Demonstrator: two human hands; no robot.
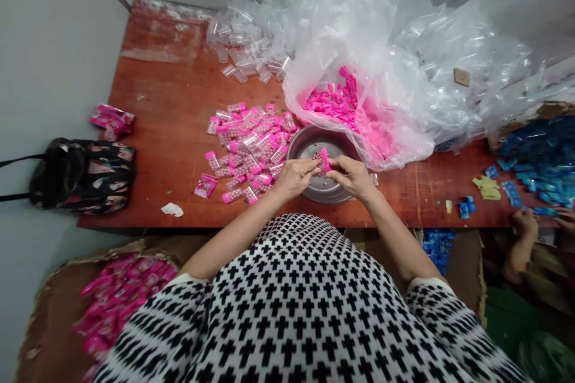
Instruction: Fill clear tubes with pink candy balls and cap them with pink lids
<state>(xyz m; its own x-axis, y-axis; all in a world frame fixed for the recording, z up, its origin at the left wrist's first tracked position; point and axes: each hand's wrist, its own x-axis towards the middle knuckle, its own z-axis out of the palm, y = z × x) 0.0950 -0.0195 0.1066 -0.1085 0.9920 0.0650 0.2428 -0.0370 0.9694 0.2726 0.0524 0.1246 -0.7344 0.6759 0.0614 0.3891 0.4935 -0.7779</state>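
Both hands meet over a round metal bowl [332, 194]. My left hand [297, 177] is closed on a small clear tube of pink beads [318, 157]. Fingers of my right hand [351, 176] pinch a bright pink cap [324, 158] at the tube's end; whether it is fully seated I cannot tell. A few loose pink beads lie in the bowl. Left of the bowl spreads a pile of bead-filled tubes with pink caps [256, 146]. Behind the bowl, an open plastic bag [296, 87] holds many pink caps [330, 105].
Clear tubes [251, 42] lie at the back. A black patterned bag [105, 176] and pink packets [112, 121] are at the left. Below the edge, a box holds pink packets [121, 299]. At the right are blue packets [550, 161] and another person's hands [525, 224].
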